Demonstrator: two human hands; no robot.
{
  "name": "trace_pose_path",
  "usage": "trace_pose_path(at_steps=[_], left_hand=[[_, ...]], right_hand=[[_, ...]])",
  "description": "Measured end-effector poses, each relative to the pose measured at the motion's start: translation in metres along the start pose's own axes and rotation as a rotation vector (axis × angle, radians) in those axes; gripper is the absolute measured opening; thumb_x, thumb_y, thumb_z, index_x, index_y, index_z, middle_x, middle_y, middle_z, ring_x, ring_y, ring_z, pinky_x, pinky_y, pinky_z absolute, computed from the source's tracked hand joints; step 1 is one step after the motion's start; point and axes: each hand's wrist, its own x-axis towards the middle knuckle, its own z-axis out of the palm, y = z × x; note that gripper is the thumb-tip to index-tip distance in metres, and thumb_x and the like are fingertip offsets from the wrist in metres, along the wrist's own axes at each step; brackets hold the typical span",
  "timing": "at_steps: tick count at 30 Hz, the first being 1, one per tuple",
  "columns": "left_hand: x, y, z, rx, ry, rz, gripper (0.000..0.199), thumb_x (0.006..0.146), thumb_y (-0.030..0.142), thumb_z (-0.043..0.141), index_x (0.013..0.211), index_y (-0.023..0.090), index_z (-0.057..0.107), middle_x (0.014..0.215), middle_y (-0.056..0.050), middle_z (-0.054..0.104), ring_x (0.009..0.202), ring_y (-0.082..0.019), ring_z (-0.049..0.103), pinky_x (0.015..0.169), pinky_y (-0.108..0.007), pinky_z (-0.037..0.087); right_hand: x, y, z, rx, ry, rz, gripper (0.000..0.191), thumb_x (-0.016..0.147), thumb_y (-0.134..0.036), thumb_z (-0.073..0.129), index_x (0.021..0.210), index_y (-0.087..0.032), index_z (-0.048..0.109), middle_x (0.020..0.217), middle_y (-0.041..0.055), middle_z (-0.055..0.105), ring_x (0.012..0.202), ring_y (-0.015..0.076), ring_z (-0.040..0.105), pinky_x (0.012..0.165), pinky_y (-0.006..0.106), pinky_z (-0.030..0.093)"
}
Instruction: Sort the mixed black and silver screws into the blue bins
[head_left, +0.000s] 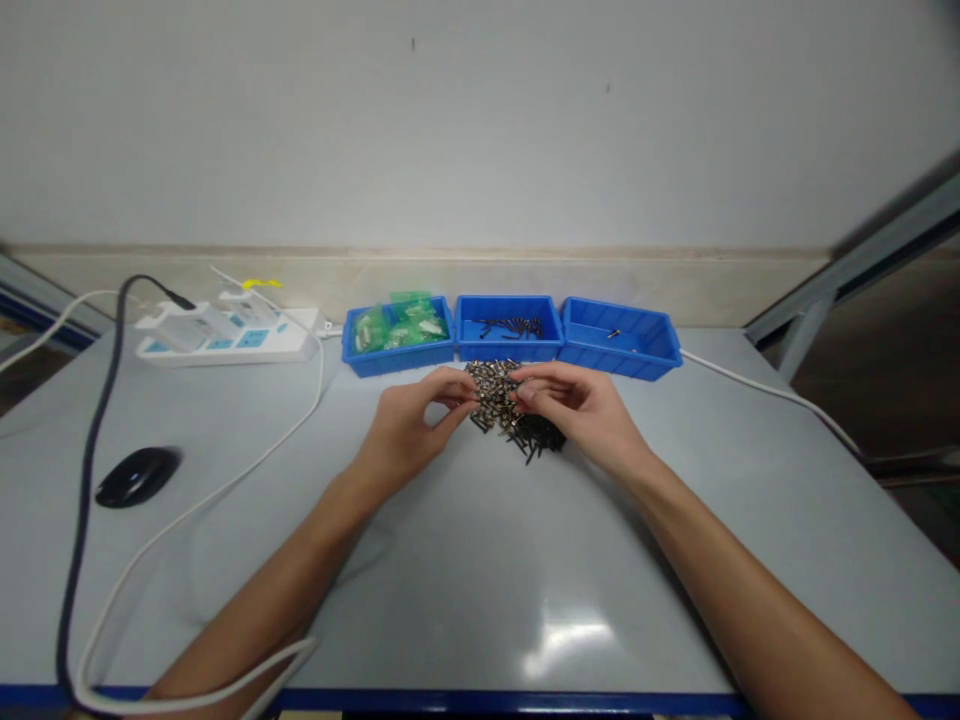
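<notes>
A pile of small metal screws [493, 390] lies on the grey table, silvery and brassy at the back and left, with black screws [536, 436] at the front right. At the pile's left edge is my left hand [409, 425], its thumb and fingers curved towards each other at the tips. My right hand [585, 405] is over the pile's right side, thumb and index finger pressed together. Whatever either hand pinches is too small to make out. Behind the pile, the middle blue bin [510, 350] holds dark screws [517, 327].
The left blue bin [397, 358] holds green bags [412, 325]; the right blue bin [621, 358] has a few small pieces. A power strip [281, 345], a black mouse [139, 477] and loose cables [217, 495] occupy the left side. A wall stands behind.
</notes>
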Motion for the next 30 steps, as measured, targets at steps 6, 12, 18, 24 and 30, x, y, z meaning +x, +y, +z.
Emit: trace_pose_path(at_steps=[6, 12, 18, 24, 30], left_hand=[[-0.001, 0.007, 0.002, 0.011, 0.013, 0.029, 0.012, 0.089, 0.017, 0.071, 0.097, 0.019, 0.062, 0.085, 0.001, 0.075, 0.078, -0.013, 0.075, 0.075, -0.022, 0.060], [-0.002, 0.005, 0.000, 0.056, -0.096, 0.068, 0.009, 0.090, 0.017, 0.070, 0.097, 0.017, 0.065, 0.082, 0.000, 0.072, 0.072, -0.012, 0.069, 0.071, -0.022, 0.056], [-0.003, -0.008, -0.002, 0.234, -0.384, 0.147, 0.011, 0.093, 0.013, 0.061, 0.098, 0.018, 0.069, 0.094, -0.006, 0.067, 0.087, -0.018, 0.064, 0.078, -0.028, 0.052], [-0.002, -0.008, 0.006, 0.300, -0.415, 0.114, 0.014, 0.096, 0.014, 0.054, 0.093, 0.017, 0.068, 0.096, -0.006, 0.065, 0.089, -0.020, 0.060, 0.079, -0.031, 0.052], [0.000, -0.005, 0.002, 0.268, -0.314, 0.107, 0.011, 0.098, 0.015, 0.053, 0.098, 0.017, 0.064, 0.094, -0.006, 0.069, 0.088, -0.019, 0.064, 0.080, -0.031, 0.054]], right_hand=[[-0.004, -0.004, 0.005, 0.052, -0.192, 0.090, 0.031, 0.077, -0.033, 0.082, 0.105, -0.020, 0.076, 0.089, 0.0055, 0.080, 0.082, 0.0186, 0.075, 0.079, 0.033, 0.060], [-0.004, -0.001, 0.003, 0.023, -0.207, 0.140, 0.024, 0.074, -0.034, 0.085, 0.089, -0.017, 0.079, 0.071, 0.0041, 0.076, 0.068, 0.0174, 0.072, 0.067, 0.030, 0.058], [-0.002, -0.004, -0.001, 0.126, -0.017, -0.014, 0.047, 0.075, -0.028, 0.085, 0.120, -0.029, 0.073, 0.127, 0.0049, 0.073, 0.117, 0.0233, 0.069, 0.104, 0.041, 0.054], [-0.001, -0.002, -0.002, 0.114, -0.007, -0.095, 0.063, 0.080, -0.027, 0.081, 0.138, -0.038, 0.059, 0.152, 0.0020, 0.054, 0.138, 0.0265, 0.054, 0.116, 0.050, 0.044], [0.001, 0.000, -0.002, 0.078, 0.042, -0.082, 0.045, 0.081, -0.031, 0.081, 0.123, -0.029, 0.068, 0.135, 0.0072, 0.067, 0.115, 0.0247, 0.068, 0.110, 0.048, 0.050]])
